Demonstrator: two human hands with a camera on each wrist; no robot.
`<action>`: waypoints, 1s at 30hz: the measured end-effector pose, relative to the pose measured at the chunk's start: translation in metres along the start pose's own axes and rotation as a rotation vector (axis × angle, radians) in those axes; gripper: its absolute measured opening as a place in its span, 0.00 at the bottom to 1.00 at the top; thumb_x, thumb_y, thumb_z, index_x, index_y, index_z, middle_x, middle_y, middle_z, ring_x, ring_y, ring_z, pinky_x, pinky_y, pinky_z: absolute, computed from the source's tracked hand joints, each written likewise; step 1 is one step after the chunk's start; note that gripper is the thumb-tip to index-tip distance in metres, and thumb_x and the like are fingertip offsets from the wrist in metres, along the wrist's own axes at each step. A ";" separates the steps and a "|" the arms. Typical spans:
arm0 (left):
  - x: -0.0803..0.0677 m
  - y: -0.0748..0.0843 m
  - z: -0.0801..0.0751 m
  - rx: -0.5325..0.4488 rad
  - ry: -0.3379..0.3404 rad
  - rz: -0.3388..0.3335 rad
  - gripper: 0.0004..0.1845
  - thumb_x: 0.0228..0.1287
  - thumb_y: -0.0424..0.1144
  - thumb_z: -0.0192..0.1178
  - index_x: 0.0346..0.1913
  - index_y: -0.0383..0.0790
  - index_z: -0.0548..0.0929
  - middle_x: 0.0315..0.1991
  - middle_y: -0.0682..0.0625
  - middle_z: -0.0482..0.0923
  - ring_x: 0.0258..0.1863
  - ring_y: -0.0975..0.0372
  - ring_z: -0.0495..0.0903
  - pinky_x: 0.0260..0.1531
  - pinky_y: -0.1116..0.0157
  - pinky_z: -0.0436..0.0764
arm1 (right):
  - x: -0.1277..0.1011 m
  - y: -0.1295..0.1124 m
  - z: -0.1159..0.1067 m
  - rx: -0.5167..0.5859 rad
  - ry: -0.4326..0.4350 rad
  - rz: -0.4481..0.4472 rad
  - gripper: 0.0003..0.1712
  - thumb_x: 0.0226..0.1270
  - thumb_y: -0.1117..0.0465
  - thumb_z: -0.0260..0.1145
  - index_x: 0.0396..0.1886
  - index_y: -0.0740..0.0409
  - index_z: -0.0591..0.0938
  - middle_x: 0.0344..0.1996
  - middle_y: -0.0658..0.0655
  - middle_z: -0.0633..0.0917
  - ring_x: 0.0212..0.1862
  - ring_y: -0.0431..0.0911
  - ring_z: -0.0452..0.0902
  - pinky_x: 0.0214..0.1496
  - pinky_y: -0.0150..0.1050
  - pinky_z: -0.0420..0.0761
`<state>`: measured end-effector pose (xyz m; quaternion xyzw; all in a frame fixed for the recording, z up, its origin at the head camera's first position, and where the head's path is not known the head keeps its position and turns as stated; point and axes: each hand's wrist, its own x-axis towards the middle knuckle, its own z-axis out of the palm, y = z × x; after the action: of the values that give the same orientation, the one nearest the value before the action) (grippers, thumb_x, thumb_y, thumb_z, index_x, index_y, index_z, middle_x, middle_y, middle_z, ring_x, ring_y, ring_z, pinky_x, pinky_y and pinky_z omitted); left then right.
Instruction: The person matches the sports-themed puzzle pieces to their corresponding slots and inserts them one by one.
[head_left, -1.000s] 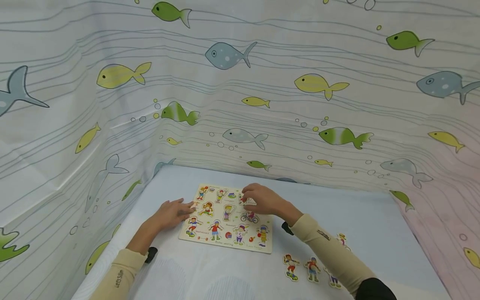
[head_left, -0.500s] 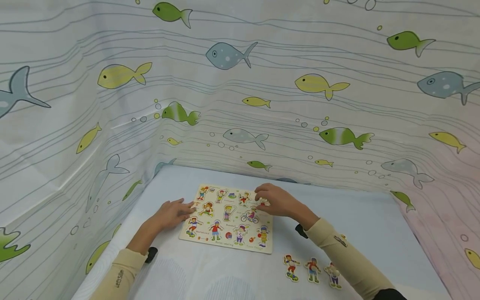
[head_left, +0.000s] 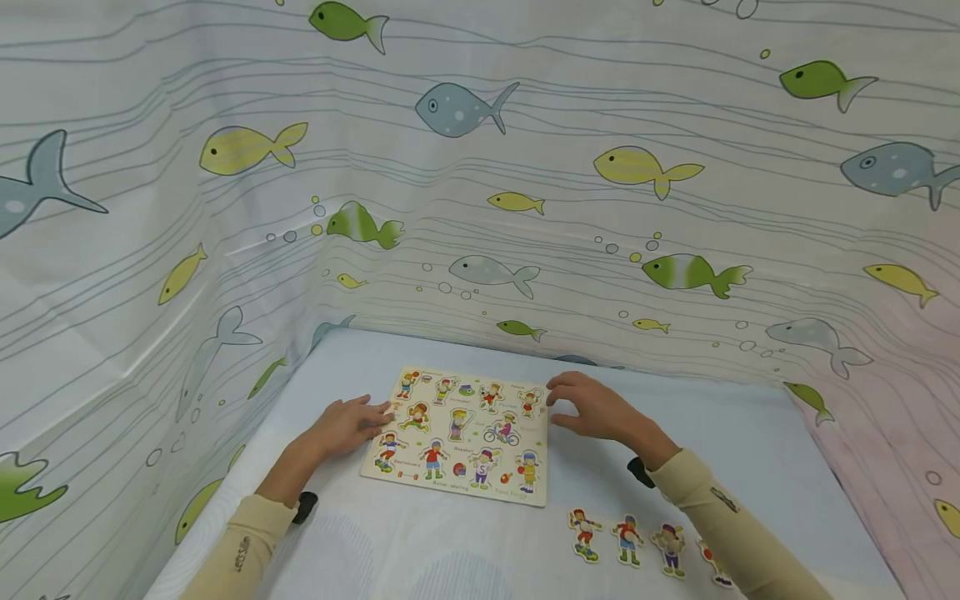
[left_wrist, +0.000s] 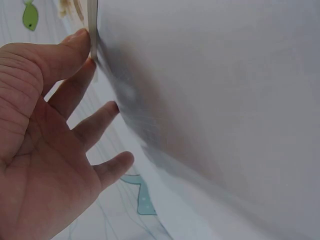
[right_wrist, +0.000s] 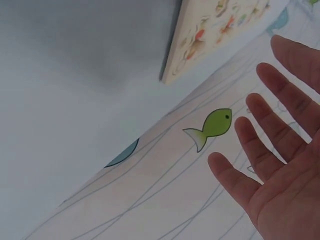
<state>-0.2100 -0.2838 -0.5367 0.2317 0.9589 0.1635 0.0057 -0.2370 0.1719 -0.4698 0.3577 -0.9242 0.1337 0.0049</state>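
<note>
A pale wooden puzzle board point(head_left: 487, 487) with colourful figures of children at sport lies flat on the table. Whether those figures are printed or inset pieces, I cannot tell. My left hand point(head_left: 347, 427) is at the board's left edge; in the left wrist view its thumb point(left_wrist: 67, 55) and forefinger touch that edge, while the other fingers stand apart from it. Just off the board's upper right edge is my right hand point(head_left: 592, 406). Its fingers point(right_wrist: 270, 132) are spread and lightly bent in the right wrist view, with nothing held.
Loose figure pieces point(head_left: 583, 535) lie in a row on the white tablecloth point(head_left: 420, 542), right of the board and nearer me. The right sleeve point(head_left: 735, 517) partly covers the rightmost visible one point(head_left: 714, 562). A fish-patterned curtain point(head_left: 480, 233) rises behind and beside the table.
My right hand has moved right, from above the board's upper right part to beyond its edge, uncovering the figures there. The left hand stays at the left edge.
</note>
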 end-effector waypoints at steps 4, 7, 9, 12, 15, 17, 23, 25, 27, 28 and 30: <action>0.000 0.001 -0.001 -0.013 -0.006 -0.001 0.18 0.66 0.39 0.64 0.59 0.43 0.83 0.64 0.47 0.75 0.66 0.36 0.65 0.56 0.30 0.61 | -0.011 0.005 -0.001 0.015 -0.005 0.005 0.12 0.62 0.56 0.74 0.44 0.54 0.86 0.57 0.58 0.80 0.62 0.54 0.72 0.62 0.54 0.74; 0.000 0.001 -0.001 -0.023 -0.012 -0.008 0.18 0.66 0.39 0.64 0.59 0.43 0.83 0.64 0.47 0.74 0.66 0.36 0.65 0.56 0.29 0.61 | -0.019 0.008 -0.001 0.018 -0.015 0.016 0.12 0.62 0.55 0.73 0.44 0.53 0.86 0.56 0.57 0.80 0.61 0.54 0.72 0.62 0.54 0.74; 0.000 0.001 -0.001 -0.031 -0.013 -0.018 0.18 0.66 0.39 0.64 0.59 0.43 0.83 0.64 0.47 0.74 0.67 0.36 0.64 0.57 0.30 0.60 | -0.024 0.010 0.000 0.022 -0.016 0.025 0.12 0.62 0.55 0.73 0.44 0.53 0.86 0.56 0.56 0.80 0.61 0.54 0.72 0.62 0.54 0.74; 0.000 0.002 -0.001 -0.021 -0.006 -0.006 0.18 0.66 0.38 0.64 0.58 0.42 0.83 0.64 0.46 0.74 0.66 0.36 0.65 0.57 0.29 0.60 | -0.031 0.014 0.002 0.024 -0.019 0.040 0.12 0.62 0.56 0.74 0.43 0.53 0.86 0.56 0.55 0.80 0.61 0.54 0.72 0.62 0.54 0.74; 0.000 0.003 -0.001 -0.028 -0.004 -0.004 0.18 0.66 0.38 0.64 0.59 0.42 0.83 0.64 0.46 0.74 0.66 0.36 0.65 0.57 0.29 0.60 | -0.038 0.020 0.003 0.023 -0.031 0.051 0.12 0.61 0.56 0.74 0.43 0.53 0.86 0.56 0.57 0.80 0.61 0.55 0.72 0.62 0.56 0.74; 0.000 0.003 -0.001 -0.024 -0.005 -0.002 0.19 0.66 0.38 0.64 0.59 0.42 0.83 0.64 0.46 0.74 0.66 0.36 0.65 0.57 0.29 0.60 | -0.044 0.024 0.004 0.026 -0.043 0.063 0.12 0.62 0.55 0.74 0.43 0.53 0.86 0.56 0.57 0.80 0.61 0.54 0.72 0.62 0.55 0.73; -0.001 0.001 -0.001 -0.008 -0.005 -0.015 0.18 0.66 0.38 0.64 0.58 0.43 0.83 0.64 0.47 0.75 0.66 0.37 0.65 0.57 0.30 0.60 | -0.059 0.035 0.002 0.041 -0.058 0.063 0.12 0.63 0.54 0.73 0.44 0.53 0.86 0.57 0.58 0.80 0.62 0.55 0.72 0.62 0.56 0.73; -0.001 0.000 -0.002 -0.011 -0.005 -0.012 0.18 0.66 0.38 0.64 0.58 0.42 0.83 0.64 0.47 0.75 0.66 0.36 0.65 0.57 0.30 0.60 | -0.064 0.037 0.000 0.045 -0.063 0.057 0.11 0.62 0.55 0.73 0.43 0.53 0.86 0.56 0.59 0.80 0.61 0.56 0.72 0.62 0.57 0.73; -0.001 0.000 -0.002 -0.018 -0.006 -0.008 0.18 0.66 0.38 0.64 0.58 0.42 0.83 0.64 0.46 0.74 0.66 0.36 0.65 0.57 0.29 0.60 | -0.069 0.038 -0.002 0.044 -0.069 0.056 0.11 0.62 0.56 0.73 0.42 0.53 0.87 0.56 0.60 0.81 0.61 0.57 0.72 0.61 0.57 0.74; -0.001 0.000 -0.002 -0.023 -0.007 -0.009 0.18 0.66 0.39 0.64 0.59 0.42 0.83 0.64 0.46 0.74 0.66 0.36 0.65 0.57 0.29 0.60 | -0.072 0.039 -0.003 0.042 -0.072 0.057 0.10 0.62 0.56 0.74 0.42 0.52 0.87 0.55 0.60 0.81 0.60 0.56 0.72 0.61 0.57 0.74; -0.001 0.001 -0.002 -0.023 -0.007 -0.007 0.18 0.66 0.39 0.63 0.59 0.42 0.83 0.64 0.46 0.74 0.66 0.36 0.65 0.57 0.29 0.59 | -0.077 0.040 -0.004 0.042 -0.078 0.064 0.10 0.61 0.57 0.74 0.42 0.52 0.87 0.55 0.60 0.81 0.60 0.57 0.73 0.61 0.57 0.74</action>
<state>-0.2090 -0.2839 -0.5346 0.2290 0.9577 0.1736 0.0125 -0.2061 0.2521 -0.4835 0.3330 -0.9316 0.1390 -0.0429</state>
